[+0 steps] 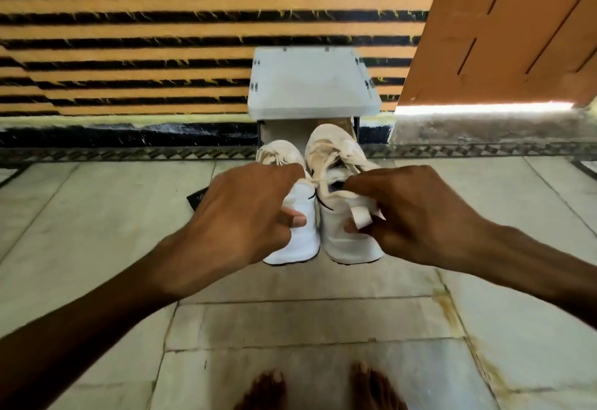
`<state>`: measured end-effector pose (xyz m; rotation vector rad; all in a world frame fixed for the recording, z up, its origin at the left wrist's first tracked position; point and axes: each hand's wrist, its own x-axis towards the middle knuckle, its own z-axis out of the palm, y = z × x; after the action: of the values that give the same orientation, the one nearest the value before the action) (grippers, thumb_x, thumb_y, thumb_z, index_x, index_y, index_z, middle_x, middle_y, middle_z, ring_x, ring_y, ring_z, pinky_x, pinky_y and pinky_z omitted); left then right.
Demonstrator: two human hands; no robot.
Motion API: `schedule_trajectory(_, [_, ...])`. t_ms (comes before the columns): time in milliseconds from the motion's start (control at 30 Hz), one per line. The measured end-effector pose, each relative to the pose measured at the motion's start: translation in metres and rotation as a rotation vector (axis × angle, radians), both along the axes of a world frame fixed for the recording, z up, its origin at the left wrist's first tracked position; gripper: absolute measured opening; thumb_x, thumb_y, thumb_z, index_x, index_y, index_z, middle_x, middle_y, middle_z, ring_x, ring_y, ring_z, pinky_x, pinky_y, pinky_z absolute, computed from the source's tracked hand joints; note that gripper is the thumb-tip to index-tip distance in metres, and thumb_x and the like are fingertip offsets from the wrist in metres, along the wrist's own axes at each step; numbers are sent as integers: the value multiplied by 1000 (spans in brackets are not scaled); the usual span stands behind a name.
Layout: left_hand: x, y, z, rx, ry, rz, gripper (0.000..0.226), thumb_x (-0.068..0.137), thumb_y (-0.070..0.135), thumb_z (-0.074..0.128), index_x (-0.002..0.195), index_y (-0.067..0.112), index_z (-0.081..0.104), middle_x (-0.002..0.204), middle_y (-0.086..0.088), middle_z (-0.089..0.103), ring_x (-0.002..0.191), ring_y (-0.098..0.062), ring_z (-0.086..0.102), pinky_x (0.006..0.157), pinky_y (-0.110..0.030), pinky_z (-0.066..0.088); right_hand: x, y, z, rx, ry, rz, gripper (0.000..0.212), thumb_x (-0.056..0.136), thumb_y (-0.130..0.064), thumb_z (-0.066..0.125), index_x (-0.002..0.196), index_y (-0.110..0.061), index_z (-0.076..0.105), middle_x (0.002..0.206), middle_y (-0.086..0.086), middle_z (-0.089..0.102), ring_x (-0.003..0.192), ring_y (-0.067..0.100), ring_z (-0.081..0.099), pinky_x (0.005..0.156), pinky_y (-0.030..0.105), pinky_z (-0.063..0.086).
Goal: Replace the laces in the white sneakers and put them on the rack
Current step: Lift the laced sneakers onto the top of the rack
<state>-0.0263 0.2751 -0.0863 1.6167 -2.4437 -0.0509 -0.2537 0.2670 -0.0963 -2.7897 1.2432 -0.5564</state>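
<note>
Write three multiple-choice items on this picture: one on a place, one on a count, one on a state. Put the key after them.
1. Where does the white rack stand?
A. Against the striped wall, beyond the white sneakers.
B. Behind the person.
C. On a table.

2. How many white sneakers are held?
A. One.
B. Two.
C. Three.

3. What is the right hand doing?
A. Hanging open.
B. Waving, fingers spread.
C. Gripping the right sneaker at its heel.

Key:
1 A, the rack backs onto the stripes past the toes.
2 B, the left hand holds the left sneaker, the right hand the other.
3 C, its fingers curl round the heel.
</note>
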Motion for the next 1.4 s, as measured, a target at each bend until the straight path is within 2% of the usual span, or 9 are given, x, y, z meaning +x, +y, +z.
schedule_trajectory(100, [3, 5, 53, -30, 124, -38, 34, 80, 35, 73, 111, 30, 59, 83, 8, 63, 83, -23, 58, 68, -37, 47, -3, 4, 53, -79, -18, 11, 16, 73, -30, 73, 85, -24, 65, 65, -13, 53, 54, 9, 37, 48, 21, 32])
schedule_trajectory(333, [3, -20, 133, -175, 124, -6, 23, 80, 39, 71, 96, 31, 57, 77, 12, 59, 78, -18, 57, 68, -38, 50, -7, -25, 136, -200, -56, 63, 18, 76, -37, 67, 71, -23, 57, 54, -9, 46, 51, 9, 39, 48, 31, 33])
schedule_trajectory(433, [-1, -53, 134, -235, 113, 56, 27, 82, 36, 72, 104, 30, 58, 83, 8, 61, 84, -23, 59, 70, -37, 51, 1, -61, 138, -246, -40, 11, 23, 79, -35, 70, 71, -24, 51, 56, -7, 47, 54, 16, 41, 51, 31, 28])
schedule_trajectory(533, [-3, -94, 121, -289, 83, 86, 33, 83, 33, 72, 112, 31, 58, 94, 1, 68, 91, -26, 62, 69, -34, 49, 9, -103, 124, -243, -47, -36, 23, 78, -29, 73, 71, -26, 52, 59, -6, 50, 62, 28, 50, 55, 32, 38])
schedule_trajectory(633, [-1, -134, 102, -311, 66, 104, 36, 84, 29, 71, 117, 29, 58, 98, 1, 70, 99, -26, 61, 66, -29, 38, 15, -143, 105, -211, -119, -72, 41, 73, -21, 77, 64, -35, 39, 55, -10, 45, 64, 31, 54, 57, 31, 39])
schedule_trajectory(733, [-3, -168, 84, -338, 69, 115, 41, 85, 29, 71, 123, 23, 58, 104, -4, 70, 103, -27, 60, 71, -31, 41, 20, -175, 89, -163, -130, -132, 30, 73, -21, 79, 72, -30, 50, 64, 1, 58, 69, 35, 59, 60, 33, 44])
schedule_trajectory(900, [-8, -210, 65, -397, 49, 105, 38, 86, 31, 69, 120, 17, 60, 104, -6, 70, 99, -27, 62, 73, -31, 39, 20, -211, 70, -102, -227, -178, 20, 76, -19, 79, 92, -14, 69, 79, 8, 67, 70, 25, 51, 64, 27, 32])
schedule_trajectory(1233, [-23, -251, 32, -371, -1, 92, 41, 88, 32, 66, 126, 19, 57, 113, -3, 69, 104, -24, 62, 81, -32, 39, 12, -252, 41, 16, -272, -284, 28, 77, -18, 78, 103, -11, 70, 88, 14, 72, 80, 33, 64, 63, 27, 37])
schedule_trajectory(1400, [-24, -257, 27, -350, 11, 85, 37, 89, 30, 64, 122, 17, 56, 112, -3, 68, 103, -25, 61, 85, -36, 40, 10, -253, 37, 51, -243, -342, 41, 82, -22, 76, 118, -7, 64, 105, 17, 69, 98, 37, 60, 75, 37, 46])
